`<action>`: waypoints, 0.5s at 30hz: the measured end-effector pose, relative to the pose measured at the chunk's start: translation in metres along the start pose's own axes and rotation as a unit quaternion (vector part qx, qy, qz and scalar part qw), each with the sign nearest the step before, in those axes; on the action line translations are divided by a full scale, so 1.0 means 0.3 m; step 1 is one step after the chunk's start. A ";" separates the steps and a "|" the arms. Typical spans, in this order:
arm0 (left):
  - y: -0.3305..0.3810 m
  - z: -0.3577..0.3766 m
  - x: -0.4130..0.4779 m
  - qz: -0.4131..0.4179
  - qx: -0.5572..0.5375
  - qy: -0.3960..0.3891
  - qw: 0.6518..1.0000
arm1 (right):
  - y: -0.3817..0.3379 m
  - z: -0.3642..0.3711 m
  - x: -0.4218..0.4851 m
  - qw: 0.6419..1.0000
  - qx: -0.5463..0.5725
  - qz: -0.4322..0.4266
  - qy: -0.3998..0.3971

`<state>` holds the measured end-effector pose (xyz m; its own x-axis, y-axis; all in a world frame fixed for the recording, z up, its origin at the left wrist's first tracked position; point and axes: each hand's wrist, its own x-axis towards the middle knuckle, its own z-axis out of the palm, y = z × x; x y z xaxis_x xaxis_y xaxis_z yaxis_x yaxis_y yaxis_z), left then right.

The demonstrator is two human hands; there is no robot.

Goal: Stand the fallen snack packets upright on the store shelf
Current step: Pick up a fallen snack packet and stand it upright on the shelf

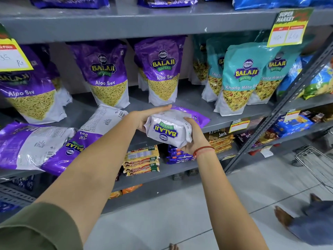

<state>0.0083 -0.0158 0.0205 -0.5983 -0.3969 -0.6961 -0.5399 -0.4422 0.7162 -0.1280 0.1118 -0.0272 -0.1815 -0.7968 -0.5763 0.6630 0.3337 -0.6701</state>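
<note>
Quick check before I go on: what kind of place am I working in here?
Almost certainly a supermarket aisle. Grey metal shelving holds rows of Balaji snack packets, a yellow price tag reads "Super Market", and a wire shopping cart stands on the tiled floor at right.

On the middle shelf [189,98] three purple Aloo Sev packets [106,73] stand upright in front, others half hidden behind. Three more purple packets [34,143] lie fallen, near and left. To the right stand about four teal packets [239,76].

Purple-and-white packet [169,129], grey shelf [234,118]
</note>
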 end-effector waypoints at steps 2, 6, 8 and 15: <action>0.016 0.034 -0.017 0.056 0.015 0.057 0.997 | -0.024 -0.021 -0.017 1.000 -0.003 -0.006 -0.005; 0.036 0.058 -0.031 0.081 0.004 0.033 0.996 | -0.058 -0.064 -0.024 0.987 0.050 0.037 -0.149; 0.033 0.050 -0.032 0.055 -0.006 -0.026 0.998 | -0.059 -0.079 -0.020 0.982 0.067 0.042 -0.172; 0.021 0.035 -0.051 0.100 -0.024 -0.086 0.991 | -0.082 -0.061 -0.010 0.978 0.081 -0.065 -0.178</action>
<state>0.0079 -0.0039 0.0362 -0.7848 -0.3403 -0.5180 -0.3735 -0.4072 0.8335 -0.1571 0.1153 -0.0177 -0.0261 -0.9621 -0.2716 0.7629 0.1564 -0.6273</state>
